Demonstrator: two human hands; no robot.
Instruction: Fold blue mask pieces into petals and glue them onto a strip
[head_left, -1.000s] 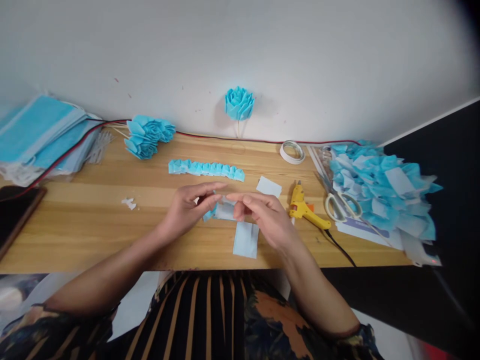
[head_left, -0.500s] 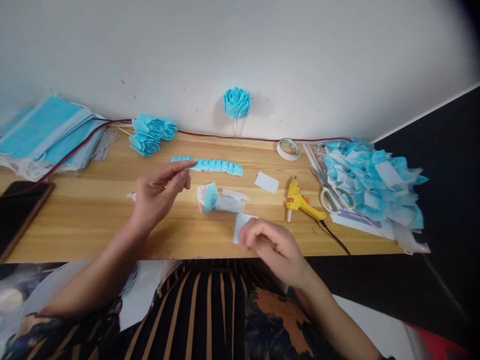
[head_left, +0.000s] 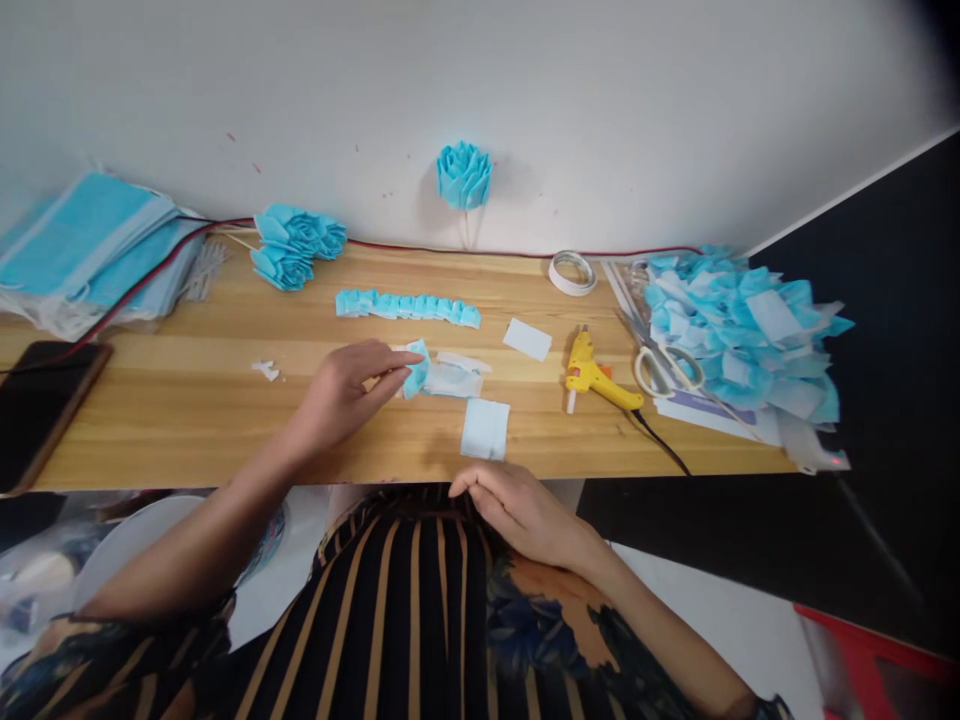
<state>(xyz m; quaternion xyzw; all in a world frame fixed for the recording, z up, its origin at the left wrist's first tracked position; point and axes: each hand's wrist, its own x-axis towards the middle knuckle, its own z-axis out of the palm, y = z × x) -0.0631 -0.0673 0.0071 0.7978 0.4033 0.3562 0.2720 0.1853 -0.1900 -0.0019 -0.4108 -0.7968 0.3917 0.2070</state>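
My left hand reaches over the table, thumb and index fingertip closed on a small blue folded fabric petal. The petal lies at the left end of a pale, translucent strip of material. My right hand rests at the table's front edge with its fingers curled in and nothing visible in them. Just beyond it lies a pale blue fabric square flat on the wood. Behind the petal runs a row of blue folded petals.
A yellow glue gun, scissors and a heap of blue fabric pieces lie right. A tape roll and white card are nearer the middle. Blue flowers, face masks and a phone are left.
My left hand has moved right and down onto the blue petal. My right hand has drawn back from the fabric square to the table edge. The camera view has shifted slightly.
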